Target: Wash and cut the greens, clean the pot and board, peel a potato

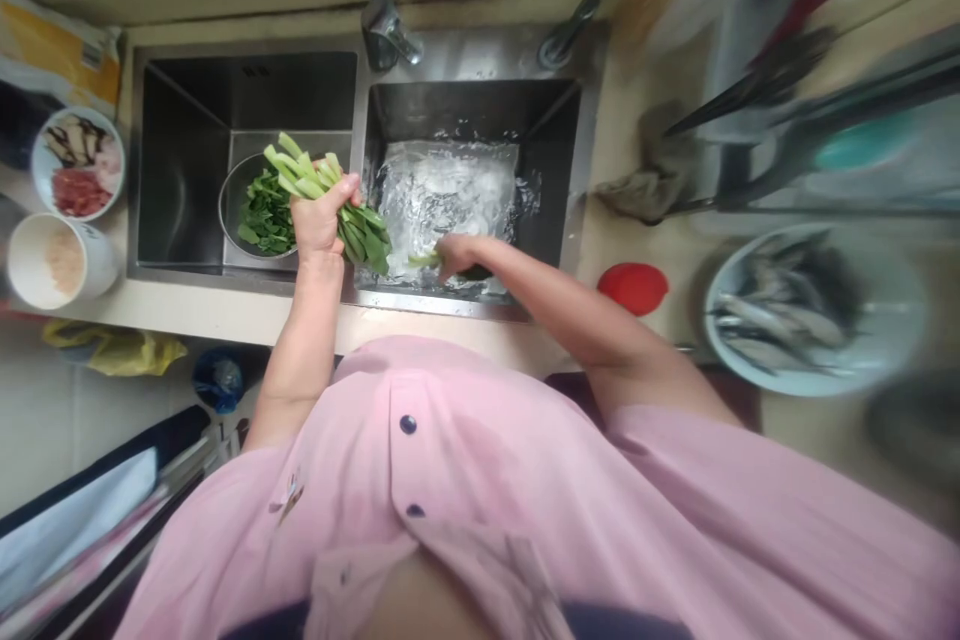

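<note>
We see the left hand closed around a bunch of leafy greens, its cut pale-green stems poking out above the fist and its leaves hanging on the other side, over the divider and the edge of the right basin. In that basin we find the right hand, low near the front wall, fingers curled on a green stalk; its far end is partly hidden behind the wrist. Beneath and beyond this hand, we see rippling, bubbly water.

Just left of the left hand, a round bowl stands in the left basin with more leaves in it. Between the 2 basins, at the back, we have a faucet.

Farther left on the counter, we make out a white dish of red meat and sliced pieces, near a white cup. To the right, we notice a red object, and beyond it a pale bowl holding several silvery fish, slightly blurred.
</note>
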{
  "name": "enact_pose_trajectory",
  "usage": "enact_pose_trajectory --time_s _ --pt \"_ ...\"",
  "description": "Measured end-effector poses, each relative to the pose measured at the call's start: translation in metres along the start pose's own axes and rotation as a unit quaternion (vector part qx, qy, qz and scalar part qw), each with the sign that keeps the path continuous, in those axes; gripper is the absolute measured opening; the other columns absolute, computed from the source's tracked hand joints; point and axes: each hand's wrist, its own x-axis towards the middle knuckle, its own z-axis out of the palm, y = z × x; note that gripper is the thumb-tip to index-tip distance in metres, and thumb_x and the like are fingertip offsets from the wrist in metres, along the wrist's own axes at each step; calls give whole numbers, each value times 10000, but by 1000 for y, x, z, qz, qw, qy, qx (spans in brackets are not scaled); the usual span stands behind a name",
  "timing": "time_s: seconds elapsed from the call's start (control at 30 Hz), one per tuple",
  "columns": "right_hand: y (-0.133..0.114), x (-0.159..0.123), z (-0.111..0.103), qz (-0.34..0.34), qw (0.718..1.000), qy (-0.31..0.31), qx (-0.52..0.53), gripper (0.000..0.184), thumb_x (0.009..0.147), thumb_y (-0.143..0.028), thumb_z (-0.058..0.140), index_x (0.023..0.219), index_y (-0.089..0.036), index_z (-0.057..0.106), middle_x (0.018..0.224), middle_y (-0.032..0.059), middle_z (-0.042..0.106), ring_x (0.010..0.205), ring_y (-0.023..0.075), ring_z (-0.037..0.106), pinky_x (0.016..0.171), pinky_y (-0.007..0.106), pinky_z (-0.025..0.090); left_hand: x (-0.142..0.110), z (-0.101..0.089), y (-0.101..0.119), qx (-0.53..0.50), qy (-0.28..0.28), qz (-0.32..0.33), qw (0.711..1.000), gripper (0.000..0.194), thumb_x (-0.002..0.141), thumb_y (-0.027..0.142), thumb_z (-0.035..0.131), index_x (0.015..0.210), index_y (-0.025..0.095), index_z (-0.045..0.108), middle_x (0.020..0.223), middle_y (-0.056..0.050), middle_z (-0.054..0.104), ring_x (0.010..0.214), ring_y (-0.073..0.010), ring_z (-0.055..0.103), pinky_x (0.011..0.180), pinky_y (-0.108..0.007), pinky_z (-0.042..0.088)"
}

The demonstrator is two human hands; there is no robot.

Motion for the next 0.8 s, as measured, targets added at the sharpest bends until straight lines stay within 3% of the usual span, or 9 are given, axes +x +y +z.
enact_pose_trajectory --time_s 0.13,0.2,0.27,0.33,0.4,0.5,0.67,0.73,0.8 --pt "-23 8 26 -8 999 -42 -5 243 806 -78 712 1020 1 796 1068 231 769 984 296 730 782 296 527 -3 -8 4 11 7 11 1000 418 756 484 870 844 250 534 698 29 588 776 -174 662 806 -396 554" --pt "-17 9 18 -17 999 -28 8 224 840 -108 690 1022 -20 786 1055 212 770 964 275 722 777 286 523 -6 -14 7 5 10 24 1000 476 685 496 907 824 247 526 708 32 567 690 -153 628 735 -362 540" --pt "-5 11 -2 -38 995 16 93 218 894 -180 665 1056 -71 762 1019 154 771 894 226 706 757 269 524 -11 -18 10 -6 11 33 999 528 609 502 940 818 242 531 721 40 551 609 -124 576 681 -341 522" --pt "5 19 -22 -57 961 110 247 192 909 -210 657 1059 -110 722 962 95 755 818 184 675 750 259 531 -16 -22 10 -13 11 32 999 548 572 506 952 824 241 544 714 48 537 573 -112 538 666 -344 517" --pt "2 33 -36 -59 894 213 389 161 884 -172 656 1036 -128 684 922 56 730 782 164 647 763 258 542 -19 -24 10 -8 8 25 1000 536 592 521 942 830 247 548 691 48 524 598 -126 546 690 -365 526" --pt "-26 64 -40 -36 839 271 471 193 855 -98 607 1037 -135 659 949 46 719 820 163 649 796 253 552 -22 -25 7 0 -3 21 1000 518 641 535 921 844 256 536 686 46 521 684 -150 601 752 -392 530" --pt "-71 92 -34 27 834 234 499 194 904 -144 585 1076 -103 667 1084 124 722 950 199 685 834 265 558 -23 -26 3 21 -16 13 1000 561 649 609 910 852 266 516 690 38 559 817 -188 662 786 -419 547" --pt "-64 86 -38 27 836 238 494 188 936 -158 550 1069 -97 668 1060 131 726 921 200 694 816 276 563 -24 -28 3 28 -18 11 999 563 670 630 895 855 266 507 675 38 557 835 -194 669 786 -423 551" --pt "-46 71 -44 -8 856 241 457 164 938 -164 558 1037 -107 676 970 110 733 847 202 696 798 302 568 -24 -30 3 26 -12 11 1000 566 661 607 908 856 263 503 671 47 553 773 -169 649 771 -405 544"
